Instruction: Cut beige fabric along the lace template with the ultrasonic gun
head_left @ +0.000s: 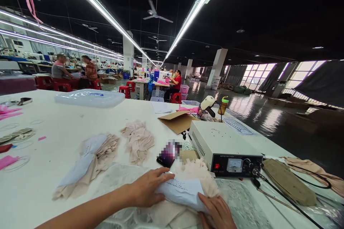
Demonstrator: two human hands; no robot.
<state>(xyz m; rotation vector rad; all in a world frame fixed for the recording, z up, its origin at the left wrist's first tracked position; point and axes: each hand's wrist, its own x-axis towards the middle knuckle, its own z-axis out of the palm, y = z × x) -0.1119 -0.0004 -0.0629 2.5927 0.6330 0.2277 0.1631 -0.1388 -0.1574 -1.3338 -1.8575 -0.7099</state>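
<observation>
A white printed paper (184,190) curves over a bundle of pale beige fabric pieces (205,175) in front of me. My left hand (149,188) grips the paper's left end, thumb in front and fingers over the top. At the other end, my right hand (217,212) closes on the paper's lower right corner. More beige fabric shows below the paper, and clear plastic film (236,200) lies underneath. To the left rests another fabric bundle (107,150) with a bluish-white paper wrap (86,157). A loose heap of beige strips (138,141) sits behind it.
A metal control box (225,143) with a gauge and cables stands right of my hands. Near it are a phone (169,153), a cardboard flap (177,121) and a khaki fabric stack (288,180). A clear plastic lid (90,97) lies farther back. Other people sit beyond the table.
</observation>
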